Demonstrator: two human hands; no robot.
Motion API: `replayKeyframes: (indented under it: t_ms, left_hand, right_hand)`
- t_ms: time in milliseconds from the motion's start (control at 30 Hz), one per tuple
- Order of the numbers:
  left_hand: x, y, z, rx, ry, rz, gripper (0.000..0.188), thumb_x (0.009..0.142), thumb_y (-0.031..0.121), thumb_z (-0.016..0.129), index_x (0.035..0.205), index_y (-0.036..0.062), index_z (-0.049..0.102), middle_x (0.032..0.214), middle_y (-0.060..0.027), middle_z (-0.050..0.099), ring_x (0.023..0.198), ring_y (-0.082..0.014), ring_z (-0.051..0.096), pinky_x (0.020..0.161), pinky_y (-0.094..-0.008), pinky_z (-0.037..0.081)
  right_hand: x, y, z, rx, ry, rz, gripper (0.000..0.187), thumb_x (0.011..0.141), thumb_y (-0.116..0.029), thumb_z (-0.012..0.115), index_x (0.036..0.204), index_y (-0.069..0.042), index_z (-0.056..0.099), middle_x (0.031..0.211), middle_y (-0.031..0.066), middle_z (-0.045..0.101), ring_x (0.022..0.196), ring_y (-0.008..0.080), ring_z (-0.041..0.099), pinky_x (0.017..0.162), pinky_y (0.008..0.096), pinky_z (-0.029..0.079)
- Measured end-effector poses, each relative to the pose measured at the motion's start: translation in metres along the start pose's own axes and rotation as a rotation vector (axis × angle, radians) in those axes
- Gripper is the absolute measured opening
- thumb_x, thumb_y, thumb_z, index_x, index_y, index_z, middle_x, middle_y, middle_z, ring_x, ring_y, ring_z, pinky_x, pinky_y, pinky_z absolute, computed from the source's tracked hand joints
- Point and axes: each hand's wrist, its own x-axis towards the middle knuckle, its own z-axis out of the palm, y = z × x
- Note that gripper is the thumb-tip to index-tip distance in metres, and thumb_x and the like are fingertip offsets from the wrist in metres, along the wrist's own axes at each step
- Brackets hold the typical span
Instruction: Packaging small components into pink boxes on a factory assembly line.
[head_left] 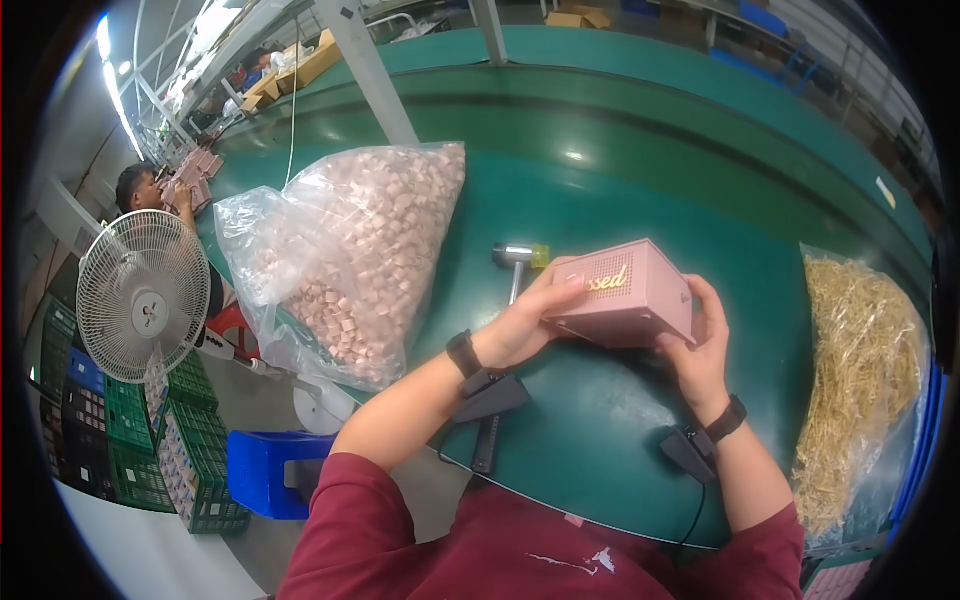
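Between both hands I hold a pink box (640,290), tilted above the green table. Gold lettering and a dotted panel mark its upper face. My left hand (525,325) grips its left end, with the thumb over the upper face. Around the right end curl the fingers of my right hand (703,350), the thumb near its lower corner. A small mallet (518,258) with a black and yellow head lies just beyond my left hand. Left of it sits a clear plastic bag (365,250) full of small pink pieces.
On the right lies a clear bag of golden strands (860,390). A white fan (150,300) stands at the left, near green crates (195,460) and a blue plastic stool (270,475). Another person (140,190) handles pink boxes at the far left. A metal post (370,80) rises behind the bag.
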Motion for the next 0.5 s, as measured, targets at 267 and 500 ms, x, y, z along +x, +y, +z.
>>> replayKeyframes:
  t_ms: [267,500]
  left_hand:
    - [-0.008,0.015,-0.011,0.111,-0.103,-0.078,0.068,0.082,0.021,0.067,0.139,0.0057,0.033,0.129,-0.0129,0.048,0.121,-0.0219,0.047,0.103,-0.0356,0.037]
    - [-0.011,0.019,0.001,0.119,0.000,-0.020,0.072,0.076,0.012,0.072,0.137,0.0053,0.034,0.122,-0.0102,0.049,0.114,-0.0198,0.050,0.098,-0.0322,0.040]
  right_hand:
    - [-0.003,0.001,0.007,-0.373,-0.091,-0.314,0.072,0.062,-0.010,0.081,0.124,-0.001,0.047,0.119,0.0112,0.044,0.106,0.0216,0.052,0.089,0.0319,0.047]
    - [-0.008,-0.001,0.005,-0.401,-0.059,-0.226,0.071,0.066,-0.015,0.079,0.128,-0.001,0.046,0.119,0.0108,0.044,0.109,0.0223,0.051,0.091,0.0331,0.044]
